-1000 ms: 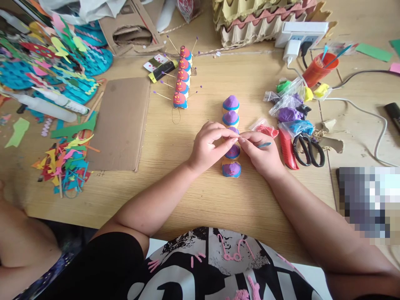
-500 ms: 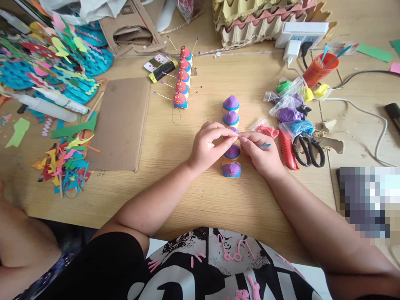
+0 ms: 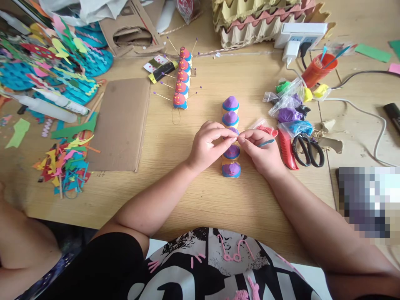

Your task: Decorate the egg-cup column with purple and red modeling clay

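Observation:
My left hand and my right hand meet fingertip to fingertip over a row of purple-topped egg-carton cups with blue bands. Both are closed in a pinch. A tiny reddish bit, perhaps clay, shows where the fingertips meet; it is too small to name surely. From my right hand sticks out a thin blue clay tool, held in the fingers. The nearest cup carries a small face with red marks. Part of the row's middle is hidden behind my fingers. A bag of red clay lies behind my right hand.
A finished-looking red-topped egg-carton caterpillar with stick legs stands farther back. Cardboard, paper scraps and glue bottles lie left. Scissors, bagged clay, an orange cup and a power strip are right.
The blue tool in my right hand has tilted slightly, its outer end now a little farther right and higher. My hands otherwise keep almost the same pinch and place.

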The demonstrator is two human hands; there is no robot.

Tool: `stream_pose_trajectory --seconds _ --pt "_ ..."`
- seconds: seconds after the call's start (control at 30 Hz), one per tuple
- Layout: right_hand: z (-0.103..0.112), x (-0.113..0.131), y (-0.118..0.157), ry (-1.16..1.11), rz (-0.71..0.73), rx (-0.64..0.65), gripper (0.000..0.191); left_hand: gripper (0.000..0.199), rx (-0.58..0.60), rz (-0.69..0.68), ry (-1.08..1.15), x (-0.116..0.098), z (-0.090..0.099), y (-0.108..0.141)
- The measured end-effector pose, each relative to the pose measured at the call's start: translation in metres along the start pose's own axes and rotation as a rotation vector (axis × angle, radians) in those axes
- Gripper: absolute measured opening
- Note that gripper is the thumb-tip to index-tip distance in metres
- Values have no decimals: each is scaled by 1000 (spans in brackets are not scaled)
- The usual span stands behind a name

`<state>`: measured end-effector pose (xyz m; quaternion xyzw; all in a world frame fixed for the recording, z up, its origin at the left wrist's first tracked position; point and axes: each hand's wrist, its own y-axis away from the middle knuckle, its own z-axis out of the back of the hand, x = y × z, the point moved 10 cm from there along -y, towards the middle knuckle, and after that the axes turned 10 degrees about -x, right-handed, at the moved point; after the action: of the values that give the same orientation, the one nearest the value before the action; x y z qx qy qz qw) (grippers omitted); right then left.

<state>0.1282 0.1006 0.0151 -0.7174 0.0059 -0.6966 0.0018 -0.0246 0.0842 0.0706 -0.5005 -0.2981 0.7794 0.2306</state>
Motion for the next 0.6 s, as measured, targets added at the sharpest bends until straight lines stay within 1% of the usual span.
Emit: stream_pose_trajectory --seconds 0.23,0.4,0.6 --pt "0 2 0 -12 13 -6 43 6 32 20 -23 2 -2 0" --pt "-1 3 0 24 29 4 44 7 65 58 -63 8 -5 1" --pt "-1 2 0 8 25 3 39 9 71 65 -48 7 -5 1"
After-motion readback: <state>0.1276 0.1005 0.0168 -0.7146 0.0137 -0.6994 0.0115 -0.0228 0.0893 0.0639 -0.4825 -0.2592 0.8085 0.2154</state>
